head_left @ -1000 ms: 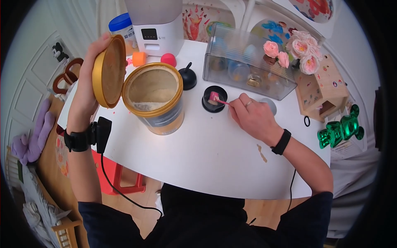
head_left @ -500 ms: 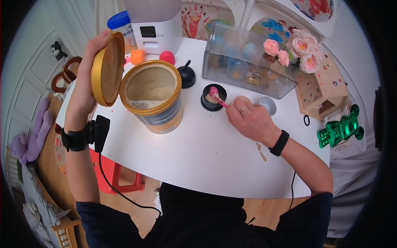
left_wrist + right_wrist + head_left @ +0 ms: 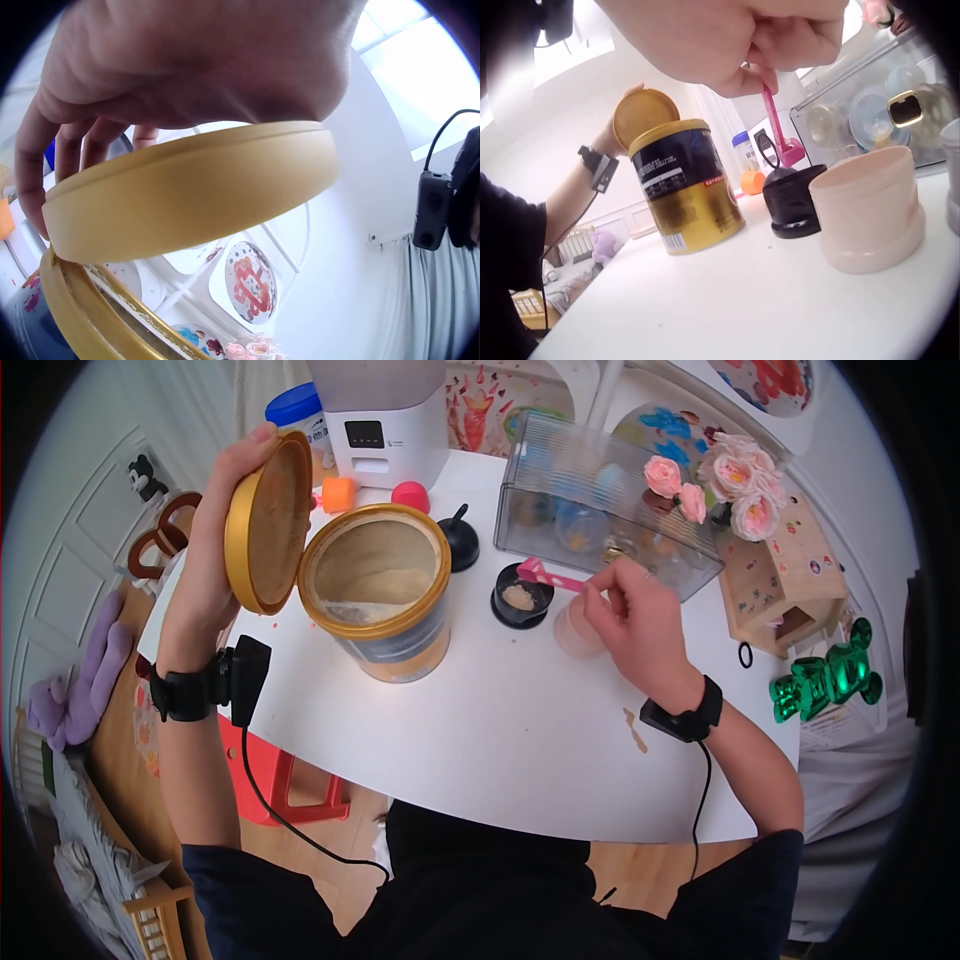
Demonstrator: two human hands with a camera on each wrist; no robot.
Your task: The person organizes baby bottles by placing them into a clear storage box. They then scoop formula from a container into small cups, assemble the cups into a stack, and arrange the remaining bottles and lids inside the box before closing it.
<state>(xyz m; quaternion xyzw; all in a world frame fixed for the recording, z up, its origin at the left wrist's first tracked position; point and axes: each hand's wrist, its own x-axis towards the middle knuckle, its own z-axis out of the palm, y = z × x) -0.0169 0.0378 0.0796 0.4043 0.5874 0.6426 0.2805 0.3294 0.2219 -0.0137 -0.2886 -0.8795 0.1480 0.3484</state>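
My left hand (image 3: pixel 207 555) grips the gold hinged lid (image 3: pixel 272 530) of a powder tin (image 3: pixel 400 650) and holds it upright. Pale powder and a whitish strip show inside the tin. My right hand (image 3: pixel 642 628) pinches the handle of a pink scoop (image 3: pixel 550 577). In the head view the scoop's head overlaps the far rim of a small black cup (image 3: pixel 791 210), which has a heap of powder in it. A pale pink cup (image 3: pixel 870 214) stands beside the black cup, partly behind my right fingers in the head view.
A black dome-shaped piece (image 3: pixel 460 548) lies right of the tin. Behind stand a white dispenser (image 3: pixel 395 440) and a clear grey box (image 3: pixel 600 530). To the right are pink roses (image 3: pixel 740 480), a wooden house (image 3: pixel 785 580) and a shiny green bear figure (image 3: pixel 825 672).
My right hand has lifted and turned, drawing the scoop up from inside the black cup. Powder now shows in that cup, and the pale pink cup has come into view. The left hand keeps the lid up.
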